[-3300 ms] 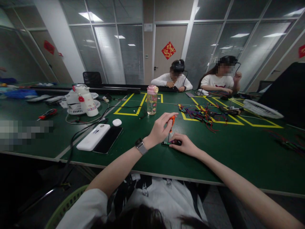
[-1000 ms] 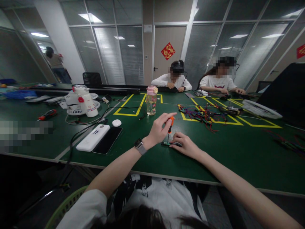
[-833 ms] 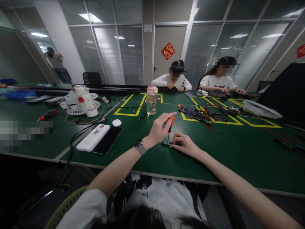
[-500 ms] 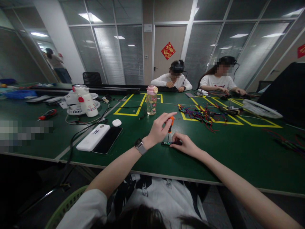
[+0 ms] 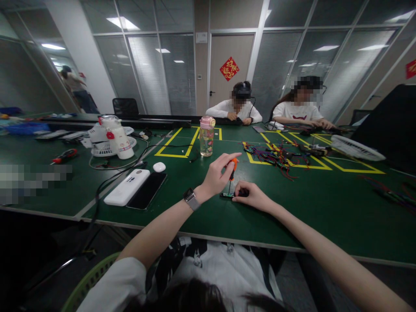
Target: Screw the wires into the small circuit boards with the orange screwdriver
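Observation:
My left hand (image 5: 218, 174) is around the orange-and-black handle of a screwdriver (image 5: 232, 170), which stands almost upright with its shaft pointing down. The screwdriver's tip meets a small circuit board (image 5: 227, 195) lying on the green table (image 5: 201, 225). My right hand (image 5: 251, 196) grips the right end of that board between thumb and fingers, low against the tabletop. A black part at the board's right end is partly covered by my fingers. The exact spot under the tip is too small to make out.
Left of my arm lie a white power bank (image 5: 127, 187), a black phone (image 5: 147, 190) and a white earbud case (image 5: 159, 167). A pink-lidded bottle (image 5: 207, 136) stands ahead. Tangled wired boards (image 5: 273, 156) lie to the right. Two people sit across the table.
Both my hands, the screwdriver and the board keep nearly the same position. Across the table, the seated person at the right has shifted their hands slightly.

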The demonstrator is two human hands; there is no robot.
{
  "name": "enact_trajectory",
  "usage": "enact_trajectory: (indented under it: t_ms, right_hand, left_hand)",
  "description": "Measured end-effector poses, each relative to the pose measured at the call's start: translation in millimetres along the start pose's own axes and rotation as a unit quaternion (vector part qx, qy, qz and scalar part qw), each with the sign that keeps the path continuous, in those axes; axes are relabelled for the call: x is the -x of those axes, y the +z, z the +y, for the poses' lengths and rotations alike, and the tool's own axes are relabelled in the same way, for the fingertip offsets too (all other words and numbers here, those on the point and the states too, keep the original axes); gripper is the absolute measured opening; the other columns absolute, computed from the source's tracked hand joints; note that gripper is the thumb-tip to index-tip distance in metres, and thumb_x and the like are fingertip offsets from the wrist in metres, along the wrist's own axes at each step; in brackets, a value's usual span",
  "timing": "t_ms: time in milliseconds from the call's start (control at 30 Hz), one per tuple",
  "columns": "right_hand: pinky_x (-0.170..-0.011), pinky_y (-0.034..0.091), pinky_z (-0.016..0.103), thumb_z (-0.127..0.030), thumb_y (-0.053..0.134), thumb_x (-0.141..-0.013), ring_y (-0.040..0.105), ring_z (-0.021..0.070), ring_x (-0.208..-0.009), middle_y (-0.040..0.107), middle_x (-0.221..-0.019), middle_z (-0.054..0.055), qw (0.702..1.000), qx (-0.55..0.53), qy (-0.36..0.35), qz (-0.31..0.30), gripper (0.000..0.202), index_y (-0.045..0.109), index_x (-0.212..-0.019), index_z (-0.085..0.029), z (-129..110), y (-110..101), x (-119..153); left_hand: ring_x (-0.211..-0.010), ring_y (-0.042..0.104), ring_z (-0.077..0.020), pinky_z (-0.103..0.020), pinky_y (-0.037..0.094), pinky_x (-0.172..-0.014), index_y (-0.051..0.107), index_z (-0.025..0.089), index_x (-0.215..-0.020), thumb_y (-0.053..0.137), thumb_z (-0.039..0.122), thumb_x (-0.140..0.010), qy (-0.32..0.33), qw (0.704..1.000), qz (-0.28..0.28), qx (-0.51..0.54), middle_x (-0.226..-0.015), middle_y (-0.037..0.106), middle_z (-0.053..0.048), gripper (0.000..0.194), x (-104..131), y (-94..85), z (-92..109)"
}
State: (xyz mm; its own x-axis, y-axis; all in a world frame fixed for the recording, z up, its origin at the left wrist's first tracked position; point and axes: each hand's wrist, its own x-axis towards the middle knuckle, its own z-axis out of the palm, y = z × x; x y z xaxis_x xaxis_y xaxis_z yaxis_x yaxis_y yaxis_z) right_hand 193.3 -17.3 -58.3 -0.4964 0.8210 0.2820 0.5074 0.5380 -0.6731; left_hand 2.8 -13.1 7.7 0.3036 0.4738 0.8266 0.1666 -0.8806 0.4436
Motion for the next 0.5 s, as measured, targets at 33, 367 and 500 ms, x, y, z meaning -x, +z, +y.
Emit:
enact_trajectory:
  t_ms: [33, 367, 500]
  right_hand:
    - [-0.06, 0.039, 0.025, -0.035, 0.071, -0.074, 0.048, 0.0126, -0.064, 0.057, -0.072, 0.0, 1.0, 0.0, 0.002, -0.001, 0.023, 0.059, -0.071, -0.017, 0.0, 0.0, 0.0]
    - [-0.062, 0.042, 0.025, -0.032, 0.064, -0.082, 0.051, 0.0137, -0.066, 0.058, -0.076, 0.0, 0.999, 0.016, -0.04, -0.006, 0.017, 0.055, -0.087, -0.018, -1.2, 2.7, 2.5]
    - [-0.065, 0.044, 0.027, -0.03, 0.066, -0.081, 0.055, 0.0151, -0.07, 0.062, -0.078, 0.002, 0.998, 0.033, -0.047, -0.004, 0.014, 0.063, -0.085, -0.017, -1.6, 1.4, 1.9]
  left_hand:
    - [-0.087, 0.058, -0.0152, -0.029, 0.046, -0.082, 0.055, 0.019, -0.125, 0.037, 0.027, -0.099, 0.0, 1.0, 0.001, 0.0, -0.095, 0.063, -0.005, 0.033, 0.0, 0.0, 0.1]
    - [-0.085, 0.058, -0.0154, -0.029, 0.046, -0.08, 0.054, 0.019, -0.127, 0.036, 0.027, -0.099, 0.002, 1.0, 0.001, -0.004, -0.094, 0.063, -0.006, 0.034, -0.2, -0.4, 0.6]
    - [-0.085, 0.057, -0.015, -0.029, 0.045, -0.08, 0.055, 0.019, -0.125, 0.037, 0.026, -0.098, -0.002, 1.0, 0.001, 0.002, -0.093, 0.063, -0.005, 0.033, 0.2, 0.0, -0.1]
